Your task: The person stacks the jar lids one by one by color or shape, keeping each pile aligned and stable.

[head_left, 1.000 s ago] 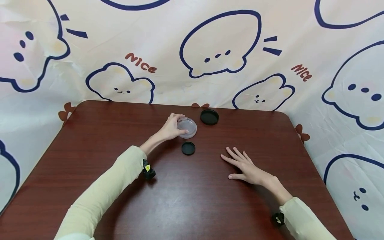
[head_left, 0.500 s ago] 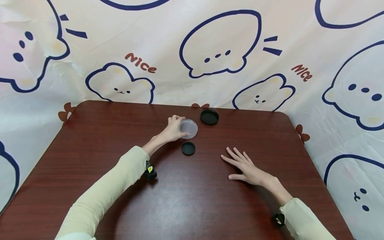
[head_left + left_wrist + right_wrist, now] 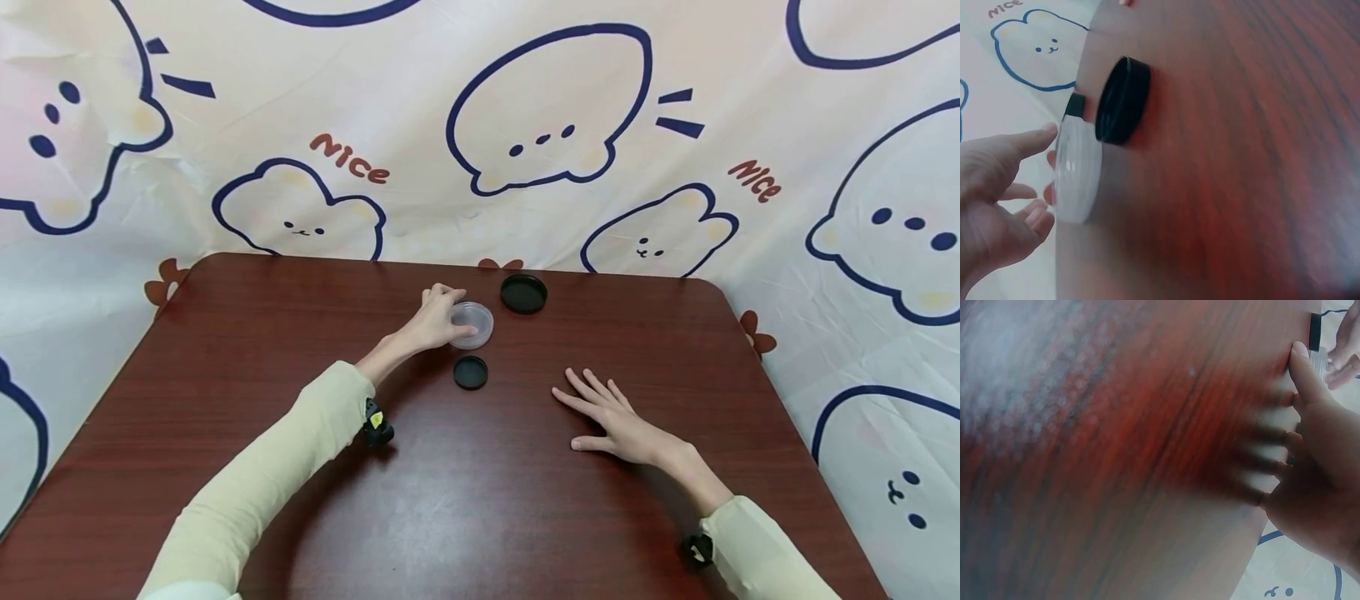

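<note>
A clear, shallow round dish (image 3: 480,319) lies on the brown table (image 3: 525,517). My left hand (image 3: 431,323) is right at its left side, thumb overlapping the dish in the head view. From the left wrist view, the left hand (image 3: 997,200) is beside the dish (image 3: 1079,178), its fingers spread apart and their tips right at its upper edge. A small black round lid (image 3: 471,372) lies just in front of the dish. Behind it to the right is a larger black round lid (image 3: 523,294). My right hand (image 3: 618,425) rests on the table with fingers spread, holding nothing.
A pale cloth (image 3: 420,100) printed with cartoon shapes hangs behind the table and on both sides. The table's back edge runs close behind the larger lid. Black wrist cameras, such as the left one (image 3: 377,423), stick out below the sleeves.
Over the last second the clear dish came slightly nearer and flatter on the table with my left hand. The left thumb now reaches further over it. The right hand stayed still.
</note>
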The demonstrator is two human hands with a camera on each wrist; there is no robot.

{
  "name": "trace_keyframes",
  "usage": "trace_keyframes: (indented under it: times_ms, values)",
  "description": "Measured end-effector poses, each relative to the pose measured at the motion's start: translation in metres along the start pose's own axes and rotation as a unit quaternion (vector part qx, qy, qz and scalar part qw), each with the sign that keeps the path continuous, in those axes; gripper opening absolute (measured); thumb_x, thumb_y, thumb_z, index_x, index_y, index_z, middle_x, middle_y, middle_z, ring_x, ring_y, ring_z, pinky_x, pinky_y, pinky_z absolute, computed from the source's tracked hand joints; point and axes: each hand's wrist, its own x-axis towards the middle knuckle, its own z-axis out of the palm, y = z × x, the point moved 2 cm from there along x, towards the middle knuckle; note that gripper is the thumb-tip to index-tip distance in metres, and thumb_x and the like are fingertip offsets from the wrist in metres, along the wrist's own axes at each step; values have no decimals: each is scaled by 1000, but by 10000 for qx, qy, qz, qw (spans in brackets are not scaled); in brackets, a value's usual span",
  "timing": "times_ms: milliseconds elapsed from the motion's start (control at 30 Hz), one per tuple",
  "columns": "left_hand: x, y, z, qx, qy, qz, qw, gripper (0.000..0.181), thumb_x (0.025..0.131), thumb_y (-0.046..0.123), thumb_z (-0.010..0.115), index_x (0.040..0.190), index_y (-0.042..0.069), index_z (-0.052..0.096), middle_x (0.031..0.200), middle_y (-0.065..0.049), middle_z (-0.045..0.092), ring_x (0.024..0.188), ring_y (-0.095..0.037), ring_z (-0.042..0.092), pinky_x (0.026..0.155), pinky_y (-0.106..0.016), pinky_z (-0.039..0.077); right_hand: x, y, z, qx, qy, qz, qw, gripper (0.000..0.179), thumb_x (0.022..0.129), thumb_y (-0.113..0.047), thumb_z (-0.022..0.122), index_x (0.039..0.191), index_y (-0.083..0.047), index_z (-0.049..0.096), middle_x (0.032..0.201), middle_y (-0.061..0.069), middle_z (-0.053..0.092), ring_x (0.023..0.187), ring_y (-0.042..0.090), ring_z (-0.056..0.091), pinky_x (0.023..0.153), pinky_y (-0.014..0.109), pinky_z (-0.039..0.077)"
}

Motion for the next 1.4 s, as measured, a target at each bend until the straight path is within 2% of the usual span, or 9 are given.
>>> trace_keyframes:
  times_ms: [167,400,500,667,800,967,1233,1300,1400]
  values:
    - [22,16,6,21,84,-3,10000,76,87,23,74,146,-5,35,140,-27,34,124,-39,28,96,-47,33,-1,1,0,14,16,-16,10000,72,91,-32,67,151,-12,34,158,19,13,143,44,3,105,67,2]
    - [59,33,21,46,-190,-4,9998,76,88,20,73,150,3,31,145,-22,32,124,-40,28,100,-48,28,-1,2,0,18,-68,44,10000,72,91,-35,66,151,-12,34,159,18,11,143,43,2,106,66,1]
    - [72,35,31,95,-329,-234,9991,79,87,20,74,150,2,30,147,-23,29,127,-42,27,103,-49,27,-1,2,0,-15,-107,75,9999,72,91,-36,66,151,-13,35,159,18,11,143,43,2,106,67,1]
    - [87,33,49,252,-450,-731,9960,85,85,23,76,151,1,28,148,-22,28,131,-40,24,104,-46,28,1,1,-1,-109,-219,68,9997,73,91,-37,66,152,-13,34,159,18,10,143,42,2,106,67,2]
    - [97,36,53,419,-538,-990,9928,87,84,27,77,151,3,27,148,-23,26,129,-40,24,101,-44,33,1,0,-3,-143,-231,84,9996,73,91,-36,66,152,-13,33,159,17,9,144,42,1,106,67,3]
    - [105,42,52,700,-626,-996,9906,83,83,30,77,147,0,34,146,-24,29,126,-41,28,98,-44,35,0,1,-4,-156,-212,141,9996,73,91,-36,66,152,-14,32,160,16,9,144,40,1,107,65,2]
    - [104,43,53,825,-757,-688,9913,60,83,30,78,125,-4,51,131,-24,43,120,-40,34,101,-44,30,0,0,-4,-240,-241,109,9994,73,91,-37,65,152,-13,32,159,17,9,144,42,1,106,66,3]
    - [104,43,54,875,-803,-589,9912,60,83,31,78,124,-4,51,128,-24,44,119,-39,35,100,-43,31,0,0,-5,-238,-252,118,9993,73,91,-36,65,152,-13,32,159,17,9,144,42,1,106,66,3]
    - [102,43,55,932,-893,-430,9907,67,83,32,78,130,-5,48,130,-24,43,120,-39,35,100,-43,32,0,-1,-6,-202,-229,122,9995,73,91,-35,66,152,-13,32,159,18,10,144,42,1,107,66,3]
